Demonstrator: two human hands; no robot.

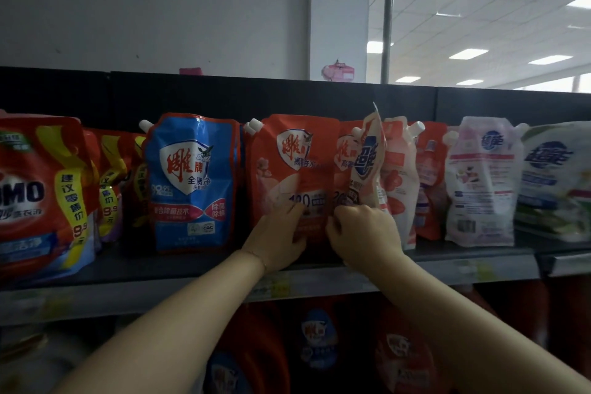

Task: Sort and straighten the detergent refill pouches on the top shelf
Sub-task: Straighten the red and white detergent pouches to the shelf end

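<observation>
Refill pouches stand in a row on the top shelf [134, 269]. My left hand [276, 238] lies flat on the lower front of an orange-red pouch [287, 163] at the middle. My right hand [361, 230] grips the bottom of a pale cream pouch [367, 160], which is tilted and turned edge-on in front of a second orange-red pouch [343, 150]. A blue pouch [192, 182] stands upright to the left. Red pouches with yellow bands [41, 195] fill the far left.
Right of my hands stand a pale pink pouch [398, 179], a white and pink pouch [479, 182] and a white and green one [556, 182]. A black back panel [319, 96] closes the shelf behind. Large detergent bottles [319, 349] sit on the shelf below.
</observation>
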